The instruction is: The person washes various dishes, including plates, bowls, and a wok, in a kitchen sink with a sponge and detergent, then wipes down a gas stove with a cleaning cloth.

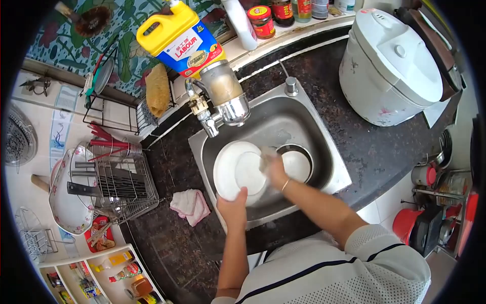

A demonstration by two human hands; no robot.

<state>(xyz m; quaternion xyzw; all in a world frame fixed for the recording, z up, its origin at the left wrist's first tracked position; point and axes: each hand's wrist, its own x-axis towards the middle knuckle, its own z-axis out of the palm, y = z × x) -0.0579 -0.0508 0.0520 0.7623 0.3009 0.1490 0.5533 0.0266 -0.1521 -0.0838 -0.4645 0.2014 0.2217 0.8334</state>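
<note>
Over the left part of the steel sink [331, 152], a white plate [228, 164] is held by its near edge in my left hand [234, 205], the thumb lying on top. My right hand [276, 172], blurred by motion, is closed on a pale cloth or scrubber [264, 158] at the plate's right side. Just beyond that hand, a round metal pan or bowl with a white inside [297, 164] rests in the sink. The faucet with its filter [235, 109] stands behind the plate.
A white rice cooker [390, 66] stands at the right on the dark counter. Left of the sink lie a folded cloth [190, 205] and a wire rack [147, 177] with knives. A yellow detergent jug [179, 35], a loofah [158, 91] and jars [261, 23] line the back.
</note>
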